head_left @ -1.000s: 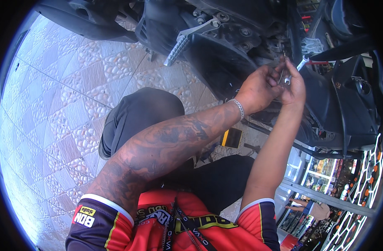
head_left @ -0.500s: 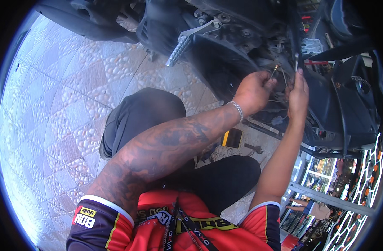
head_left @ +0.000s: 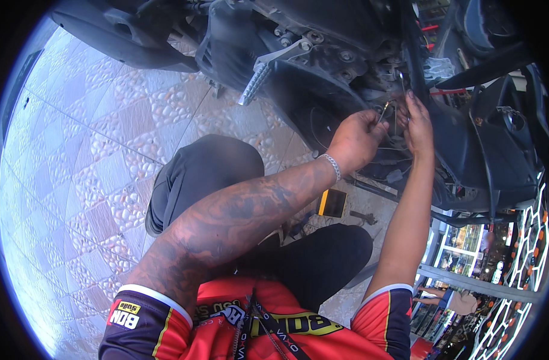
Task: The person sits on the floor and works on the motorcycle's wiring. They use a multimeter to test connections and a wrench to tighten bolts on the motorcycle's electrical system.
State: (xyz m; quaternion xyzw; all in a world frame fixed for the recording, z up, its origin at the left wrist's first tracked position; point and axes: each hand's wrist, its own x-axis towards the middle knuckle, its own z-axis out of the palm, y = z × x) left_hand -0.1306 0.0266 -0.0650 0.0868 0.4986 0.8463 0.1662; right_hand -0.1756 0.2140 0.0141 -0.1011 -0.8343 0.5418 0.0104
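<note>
My left hand [head_left: 353,143] is closed, pinching a thin cable with a brass-coloured end [head_left: 386,105] between thumb and fingertips. Close beside it, my right hand [head_left: 419,127] grips a slim silver metal tool [head_left: 401,80], which points up toward the machine; its exact kind does not show. Both hands are at the opened side of a dark motorbike [head_left: 322,90], among thin wires and engine parts. The fingers of my right hand are partly hidden behind its thumb side.
A silver footpeg [head_left: 254,81] juts out at the upper left of the hands. Black body panels [head_left: 466,156] hang to the right. On the floor lie a yellow and black box [head_left: 332,203] and a dark metal tool [head_left: 363,217]. Another person [head_left: 445,300] is farther off.
Both hands have shifted slightly left, my left hand also lower. The silver tool has moved left with my right hand, its tip nearer the engine parts.
</note>
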